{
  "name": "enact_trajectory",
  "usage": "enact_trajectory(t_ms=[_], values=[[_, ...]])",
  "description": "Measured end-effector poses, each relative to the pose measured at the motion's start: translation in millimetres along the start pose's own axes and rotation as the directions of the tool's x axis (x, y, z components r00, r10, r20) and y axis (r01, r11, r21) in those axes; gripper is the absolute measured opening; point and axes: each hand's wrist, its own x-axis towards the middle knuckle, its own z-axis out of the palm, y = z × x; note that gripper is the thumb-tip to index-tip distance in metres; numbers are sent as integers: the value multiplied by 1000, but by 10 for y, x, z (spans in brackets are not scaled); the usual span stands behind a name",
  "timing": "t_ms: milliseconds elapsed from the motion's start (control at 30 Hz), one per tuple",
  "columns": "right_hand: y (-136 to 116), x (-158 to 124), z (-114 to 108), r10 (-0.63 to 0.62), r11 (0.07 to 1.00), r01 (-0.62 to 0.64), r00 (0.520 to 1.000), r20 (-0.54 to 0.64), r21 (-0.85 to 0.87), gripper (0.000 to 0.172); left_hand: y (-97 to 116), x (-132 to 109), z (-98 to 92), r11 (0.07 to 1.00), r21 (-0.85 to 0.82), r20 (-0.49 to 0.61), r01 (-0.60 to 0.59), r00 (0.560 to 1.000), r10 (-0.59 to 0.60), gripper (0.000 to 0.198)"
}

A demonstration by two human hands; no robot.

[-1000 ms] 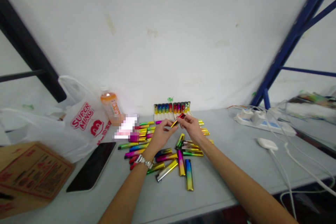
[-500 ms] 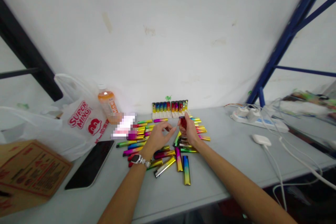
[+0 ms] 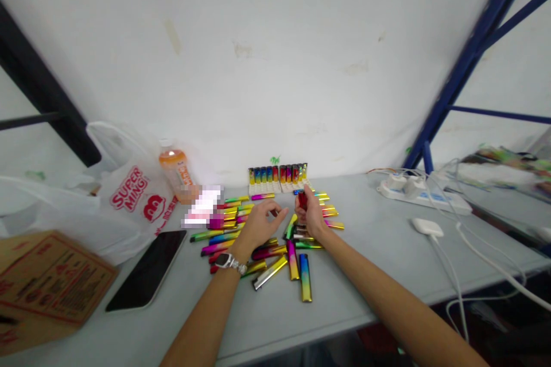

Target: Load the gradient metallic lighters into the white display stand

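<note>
My right hand [image 3: 313, 217] is closed around a red lighter [image 3: 302, 200], which stands upright with its top at the thumb. My left hand [image 3: 262, 222] hovers over the loose lighters, fingers bent and thumb apart from them, with nothing visible in it. Below and around both hands lie several shiny multicoloured lighters, among them a blue and yellow lighter [image 3: 305, 278] and a silver and gold lighter [image 3: 270, 273]. Behind them, upright lighters [image 3: 269, 174] stand in rows in a white holder [image 3: 264, 188] near the wall. The hands hide part of the pile.
On the left are a cardboard box [image 3: 55, 292], a white plastic bag [image 3: 124, 206], an orange drink bottle [image 3: 174, 169], a black tablet-like device [image 3: 148, 269] and a blurred-out bright patch. A power strip [image 3: 424, 198] and white charger [image 3: 426, 227] with cables lie right.
My right hand has shifted very slightly, and the red lighter shows more upright at its thumb. My left hand stays nearly still. The lighters on the table have not moved.
</note>
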Motion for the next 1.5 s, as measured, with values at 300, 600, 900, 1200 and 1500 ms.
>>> enact_trajectory(t_ms=[300, 600, 900, 1200, 1500], values=[[-35, 50, -21, -126, 992, 126, 992, 23, -8, 41, -29, -9, 23, 1000, 18, 14, 4, 1000, -5, 30], [-210, 549, -248, -499, 646, 522, 841, 209, -556, 28, 26, -21, 61, 995, 100, 90, -2, 996, -7, 16], [-413, 1073, -295, -501, 405, 569, 793, 346, -716, 21, 24, 25, 216, 949, 305, 127, 73, 985, -117, 20], [-393, 1256, -320, -450, 374, 590, 790, 417, -715, 14, -16, 15, 223, 936, 337, 132, 98, 980, -150, 21], [-415, 1307, -320, -424, 222, 602, 768, 481, -767, 18, -63, 10, 237, 952, 295, 129, 81, 984, -124, 14]])
